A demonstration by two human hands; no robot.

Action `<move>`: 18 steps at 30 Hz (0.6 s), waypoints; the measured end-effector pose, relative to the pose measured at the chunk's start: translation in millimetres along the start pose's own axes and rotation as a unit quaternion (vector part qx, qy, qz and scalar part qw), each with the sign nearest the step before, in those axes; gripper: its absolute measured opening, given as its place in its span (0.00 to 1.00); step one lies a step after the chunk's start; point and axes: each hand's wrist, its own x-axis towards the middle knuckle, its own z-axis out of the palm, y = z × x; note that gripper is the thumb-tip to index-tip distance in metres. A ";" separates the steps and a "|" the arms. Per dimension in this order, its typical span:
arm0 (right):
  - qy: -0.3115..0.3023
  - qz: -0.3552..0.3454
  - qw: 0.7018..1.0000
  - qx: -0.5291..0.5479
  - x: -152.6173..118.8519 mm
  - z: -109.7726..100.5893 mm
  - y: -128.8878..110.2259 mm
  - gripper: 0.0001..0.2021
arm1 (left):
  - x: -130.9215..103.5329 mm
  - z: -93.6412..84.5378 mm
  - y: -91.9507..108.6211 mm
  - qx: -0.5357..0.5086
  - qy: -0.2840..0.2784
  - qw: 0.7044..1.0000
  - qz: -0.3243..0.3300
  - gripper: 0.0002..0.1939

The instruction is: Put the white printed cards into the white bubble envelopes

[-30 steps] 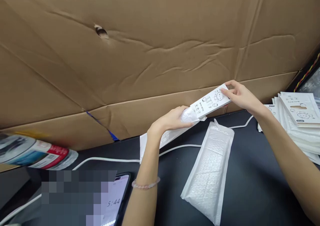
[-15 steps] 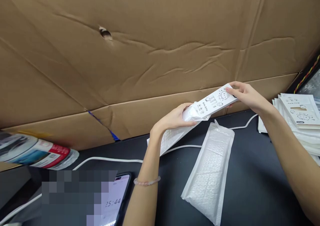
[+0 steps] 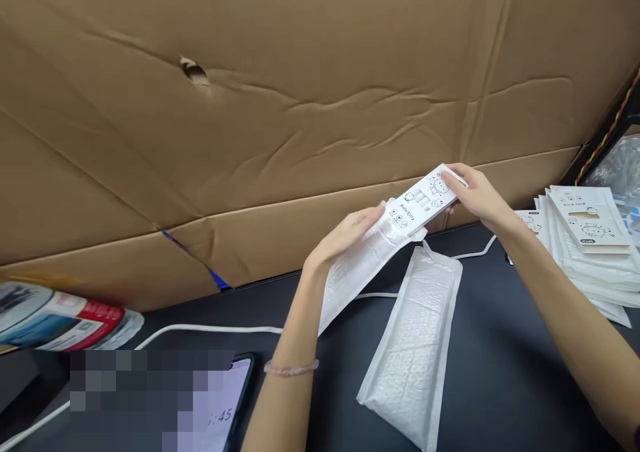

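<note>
A slim white printed box (image 3: pixel 423 199), with cat drawings and a cut-out window, is tilted up to the right. Its lower end sits inside the mouth of a white bubble mailer (image 3: pixel 357 269). My left hand (image 3: pixel 347 235) is closed round the mailer near its opening, thumb hidden behind. At the box's upper end, my right hand (image 3: pixel 473 192) grips it, with the thumb on the printed face and fingers behind. A second bubble mailer (image 3: pixel 413 345) lies on the dark table (image 3: pixel 500 345) just below them.
At the right is a stack of white mailers (image 3: pixel 575 259) with a printed box (image 3: pixel 590 222) on top. A phone (image 3: pixel 220 412), partly blurred out, lies lower left near a white cable (image 3: pixel 210 329). A labelled package (image 3: pixel 65 315) is at left; cardboard (image 3: pixel 325 105) walls the back.
The box is a little lower and left in view, still partly in the mailer. My left fingers have shifted to lie along the mailer, and its mouth looks straighter.
</note>
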 end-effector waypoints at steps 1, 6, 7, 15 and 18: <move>-0.003 -0.003 1.000 0.000 -0.1 1.6 0.0 0.11 | 0.8 1.1 -0.6 -0.029 0.019 0.999 -0.019 0.30; -0.034 -0.034 0.997 -0.067 -3.1 5.7 -2.2 0.13 | 3.4 6.9 0.1 -0.031 0.107 0.991 -0.073 0.22; -0.034 -0.040 0.996 -0.076 -3.8 6.1 -3.0 0.13 | 3.5 8.0 1.1 -0.034 0.115 0.990 -0.073 0.20; 0.054 -0.031 0.997 -0.045 -12.8 21.9 -8.9 0.17 | 6.0 24.3 14.2 -0.139 0.183 0.971 -0.065 0.13; -0.008 -0.096 0.993 -0.069 -20.0 33.9 -12.0 0.17 | 8.6 27.6 17.8 -0.174 0.209 0.961 -0.058 0.12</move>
